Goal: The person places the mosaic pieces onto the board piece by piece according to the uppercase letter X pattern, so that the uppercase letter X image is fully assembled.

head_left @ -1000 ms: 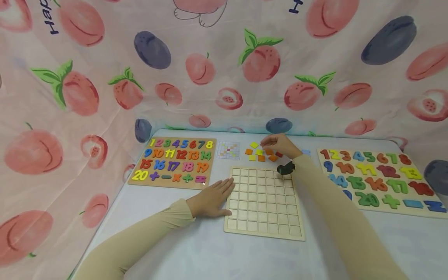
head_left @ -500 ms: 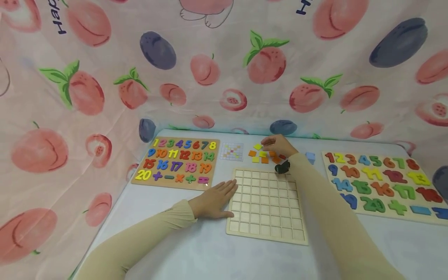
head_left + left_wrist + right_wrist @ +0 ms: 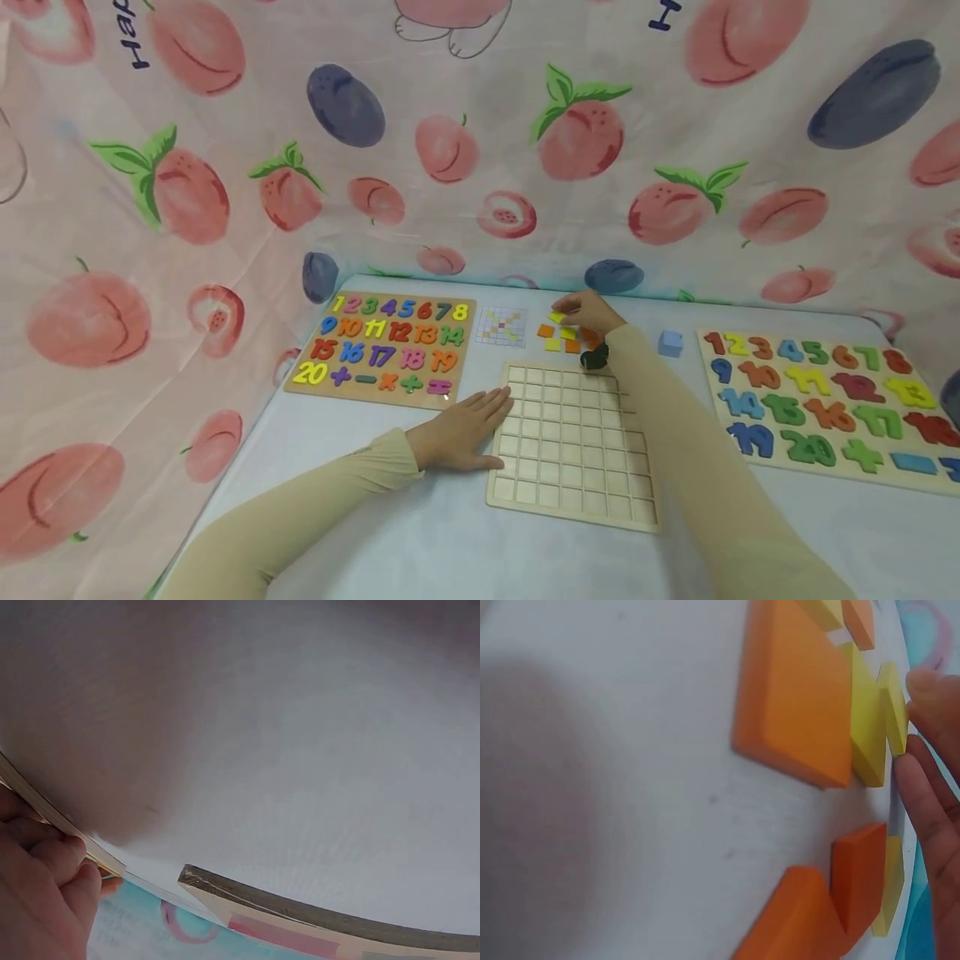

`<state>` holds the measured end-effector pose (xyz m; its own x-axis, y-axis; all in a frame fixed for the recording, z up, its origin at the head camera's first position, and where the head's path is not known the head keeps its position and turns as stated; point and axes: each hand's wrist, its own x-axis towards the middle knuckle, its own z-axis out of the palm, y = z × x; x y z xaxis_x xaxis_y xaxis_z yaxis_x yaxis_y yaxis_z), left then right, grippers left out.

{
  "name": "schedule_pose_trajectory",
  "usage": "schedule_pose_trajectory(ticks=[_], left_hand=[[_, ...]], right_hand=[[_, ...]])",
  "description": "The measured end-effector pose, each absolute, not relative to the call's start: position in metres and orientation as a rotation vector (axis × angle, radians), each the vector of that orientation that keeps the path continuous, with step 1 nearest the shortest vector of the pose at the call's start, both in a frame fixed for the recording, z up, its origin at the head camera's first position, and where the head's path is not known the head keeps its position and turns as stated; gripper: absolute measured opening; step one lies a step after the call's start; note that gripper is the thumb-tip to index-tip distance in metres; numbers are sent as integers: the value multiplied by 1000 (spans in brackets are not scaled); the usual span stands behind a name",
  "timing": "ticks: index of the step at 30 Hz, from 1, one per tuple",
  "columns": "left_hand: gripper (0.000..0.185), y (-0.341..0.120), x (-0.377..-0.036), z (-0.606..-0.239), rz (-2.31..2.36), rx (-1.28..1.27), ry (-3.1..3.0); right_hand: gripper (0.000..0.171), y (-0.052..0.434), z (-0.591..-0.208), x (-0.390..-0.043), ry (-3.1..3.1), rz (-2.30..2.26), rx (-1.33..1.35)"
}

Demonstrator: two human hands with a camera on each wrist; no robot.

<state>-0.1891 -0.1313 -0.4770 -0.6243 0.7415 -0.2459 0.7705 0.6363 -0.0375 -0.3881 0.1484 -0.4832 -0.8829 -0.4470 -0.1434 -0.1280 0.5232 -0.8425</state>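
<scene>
My left hand (image 3: 459,432) lies with extended fingers along the left edge of a pale wooden grid board (image 3: 570,446), touching its rim. In the left wrist view, part of this hand (image 3: 49,881) shows at the board's edge. Behind the board, my right hand (image 3: 592,312) pinches a yellow square tile (image 3: 892,709) between thumb and fingertips, seen edge-on in the right wrist view. Orange tiles (image 3: 795,697) and another yellow tile (image 3: 867,720) lie close by. The forearm hides part of the grid's right side.
A number board (image 3: 382,350) lies at the left, another (image 3: 828,400) at the right. A small printed grid card (image 3: 500,326) sits left of the tiles. A light blue block (image 3: 671,342) stands right of my right hand. A patterned cloth (image 3: 480,167) hangs behind.
My right hand has shifted slightly left over the tiles and its fingers have reached the yellow one. The light blue block has come out from behind the arm. My left hand stays put.
</scene>
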Motion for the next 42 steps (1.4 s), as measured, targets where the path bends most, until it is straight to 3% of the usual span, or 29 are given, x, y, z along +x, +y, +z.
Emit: schedule_pose_trajectory(ticks=[21,31,42], left_hand=[[91,-132,-190,-477,-191,1246,2645],[90,-130,-189,-477,-216,1246,2646],[90,-130,-190,-475,-229,1212,2632]], right_hand=[[31,140,-481,-390,2555,-1173,-337],[50,142,-483,-393,2595,-1052,-366],[40,151,-475,-372,2591,-1097,-460]])
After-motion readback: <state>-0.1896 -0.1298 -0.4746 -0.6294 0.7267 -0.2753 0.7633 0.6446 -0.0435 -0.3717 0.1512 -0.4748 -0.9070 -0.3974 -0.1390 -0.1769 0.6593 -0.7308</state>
